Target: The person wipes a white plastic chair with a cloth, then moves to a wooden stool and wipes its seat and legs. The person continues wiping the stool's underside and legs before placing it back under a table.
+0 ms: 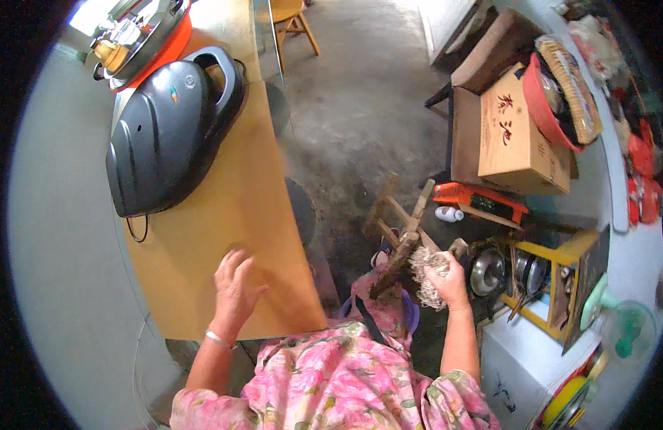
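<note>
My left hand (pixel 235 285) hovers over the near part of a brown-topped table (pixel 218 231), holding nothing, its fingers apart. A silver-coloured bracelet (pixel 220 338) circles that wrist. My right hand (pixel 448 279) grips a bundle of pale looped cord or mop-like strands (pixel 429 290); the part under the fingers is hidden. Just beyond the bundle, a rough wooden frame with crossed bars (pixel 412 226) stands in front of me. Part of a purple plastic rim (pixel 412 310) shows beside my lap.
A black moulded plastic case with a looped handle (pixel 165 134) lies on the table. Behind it sits an orange-red pan (pixel 165 51) holding small items. On the right are a cardboard box (pixel 506 145), a red basket (pixel 543 107), a white bottle (pixel 448 214) and a yellow-framed shelf (pixel 557 317) with cookware.
</note>
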{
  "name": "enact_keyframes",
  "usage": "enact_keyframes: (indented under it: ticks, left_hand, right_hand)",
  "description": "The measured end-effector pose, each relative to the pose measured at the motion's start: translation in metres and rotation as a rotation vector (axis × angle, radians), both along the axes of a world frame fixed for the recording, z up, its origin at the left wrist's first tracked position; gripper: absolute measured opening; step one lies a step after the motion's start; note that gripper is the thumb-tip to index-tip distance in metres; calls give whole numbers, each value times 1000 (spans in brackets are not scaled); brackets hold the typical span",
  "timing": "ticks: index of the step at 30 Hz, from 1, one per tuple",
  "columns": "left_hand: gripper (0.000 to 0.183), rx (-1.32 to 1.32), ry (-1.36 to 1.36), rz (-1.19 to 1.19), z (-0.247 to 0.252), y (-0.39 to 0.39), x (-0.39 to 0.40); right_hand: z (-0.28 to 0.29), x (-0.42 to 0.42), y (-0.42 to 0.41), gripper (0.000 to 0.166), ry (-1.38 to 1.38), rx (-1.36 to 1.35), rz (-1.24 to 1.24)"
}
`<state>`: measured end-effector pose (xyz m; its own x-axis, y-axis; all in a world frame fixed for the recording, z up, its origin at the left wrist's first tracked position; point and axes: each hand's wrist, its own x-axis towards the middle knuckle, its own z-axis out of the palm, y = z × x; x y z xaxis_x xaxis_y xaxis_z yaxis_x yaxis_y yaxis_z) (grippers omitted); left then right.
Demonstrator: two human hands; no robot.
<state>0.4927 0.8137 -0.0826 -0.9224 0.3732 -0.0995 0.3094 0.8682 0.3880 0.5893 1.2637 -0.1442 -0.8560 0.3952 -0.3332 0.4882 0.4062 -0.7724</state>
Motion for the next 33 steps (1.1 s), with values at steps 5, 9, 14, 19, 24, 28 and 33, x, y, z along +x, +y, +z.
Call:
enact_keyframes:
  ticks: [5, 9, 14, 19, 24, 28, 33]
  left_hand:
    - [100, -16, -77, 234, -42, 92, -27]
    - [119, -27, -87, 323, -55, 105, -25]
    - [122, -60, -102, 335, -55, 108, -29]
    - [124, -79, -124, 342, -53, 112, -30]
    - [126, -103, -166, 330, -50, 112, -25]
    - [126, -168, -195, 329, -41, 119, -31]
    - [122, -285, -263, 353, 9, 155, -50]
  right_hand:
    - [-16, -73, 21, 34, -25, -182, 196]
    - [-10, -131, 45, 33, 28, -299, 278]
    - [-5, -198, 62, 31, 22, -380, 333]
    - [2, -253, 73, 32, -15, -342, 446]
    - [11, -320, 83, 32, -46, -326, 450]
    - [4, -386, 97, 32, -18, -278, 440]
    - [-8, -468, 139, 28, -32, -301, 359]
